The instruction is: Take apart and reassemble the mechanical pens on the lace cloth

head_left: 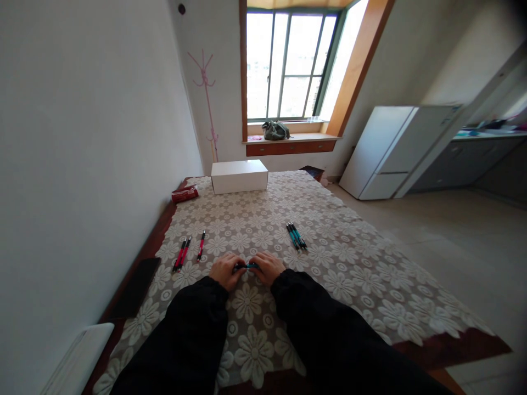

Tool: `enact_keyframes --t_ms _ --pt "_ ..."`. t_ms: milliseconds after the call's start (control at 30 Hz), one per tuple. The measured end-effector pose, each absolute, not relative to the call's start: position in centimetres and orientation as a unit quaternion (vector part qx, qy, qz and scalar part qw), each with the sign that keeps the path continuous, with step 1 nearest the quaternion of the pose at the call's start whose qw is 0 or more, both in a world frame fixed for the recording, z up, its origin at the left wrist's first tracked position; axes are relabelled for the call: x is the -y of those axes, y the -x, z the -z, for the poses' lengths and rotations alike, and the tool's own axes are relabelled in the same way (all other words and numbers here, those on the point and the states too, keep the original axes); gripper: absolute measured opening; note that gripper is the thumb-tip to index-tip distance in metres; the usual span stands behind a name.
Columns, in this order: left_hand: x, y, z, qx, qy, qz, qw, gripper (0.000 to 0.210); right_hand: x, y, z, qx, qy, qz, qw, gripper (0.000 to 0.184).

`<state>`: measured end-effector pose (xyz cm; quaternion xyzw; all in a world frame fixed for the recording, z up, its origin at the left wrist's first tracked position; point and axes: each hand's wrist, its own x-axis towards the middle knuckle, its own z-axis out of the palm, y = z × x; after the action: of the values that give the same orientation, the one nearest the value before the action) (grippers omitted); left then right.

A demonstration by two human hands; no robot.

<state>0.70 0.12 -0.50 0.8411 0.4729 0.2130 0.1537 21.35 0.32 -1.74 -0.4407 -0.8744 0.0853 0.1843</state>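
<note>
A teal and black pen (248, 266) lies crosswise between my two hands, just above or on the flowered tablecloth. My left hand (226, 270) is closed on its left end, and my right hand (267, 267) grips its right end; the fingers cover both tips. Left of my hands lie several red and black pens, one of them a little apart (201, 246) and others close together (181, 254). Beyond my right hand, several teal and black pens (296, 237) lie side by side.
A white box (239, 176) stands at the table's far end, with a dark red packet (185, 194) to its left. Along the left edge are a black flat object (138, 286) and a white object (78, 359). The wall borders the left side. The lace tablecloth (349, 280) covers the table.
</note>
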Motion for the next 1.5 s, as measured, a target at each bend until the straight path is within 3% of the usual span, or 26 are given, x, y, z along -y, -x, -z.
enact_keyframes --t_ms 667,800,1033,1500 --pt "-0.12 -0.64 0.58 -0.452 -0.850 -0.216 0.164 0.023 -0.52 -21.47 2.16 0.877 0.436 -0.077 0.187 0.013" --pt "-0.12 -0.69 0.56 -0.458 -0.850 -0.212 0.154 0.014 -0.49 -21.45 2.12 0.877 0.435 -0.078 0.189 0.013" --pt "-0.06 -0.74 0.36 -0.459 -0.847 -0.214 0.159 0.022 -0.41 -21.39 2.05 0.875 0.439 -0.076 0.192 0.013" --pt "-0.24 -0.65 0.83 -0.474 -0.843 -0.207 0.151 0.016 -0.46 -21.51 2.35 0.875 0.432 -0.064 0.208 0.011"
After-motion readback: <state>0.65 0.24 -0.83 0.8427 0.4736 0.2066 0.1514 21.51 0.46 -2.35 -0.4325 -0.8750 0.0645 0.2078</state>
